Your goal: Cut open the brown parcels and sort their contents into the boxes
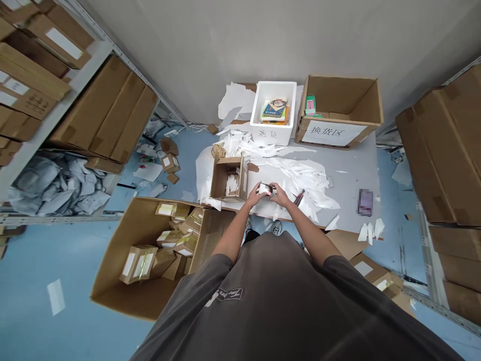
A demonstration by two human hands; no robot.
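Near the table's front edge, a small white and dark item (265, 189), perhaps a little box, is held between both hands; its kind is too small to make out. My left hand (255, 195) is closed on its left side and my right hand (279, 195) on its right side. Just left of them stands an open small cardboard box (244, 183) with white paper pieces inside. A dark red, slim tool (299, 197) lies by my right wrist. Torn white paper strips (300, 175) spread behind and beside my hands.
At the back of the table (353, 175) stand a white bin (273, 134) with books and a large cardboard box (334, 133). A big open carton (108, 260) of small parcels sits at left. Loaded shelves (80, 90) flank both sides. A phone-like item (365, 202) lies right.
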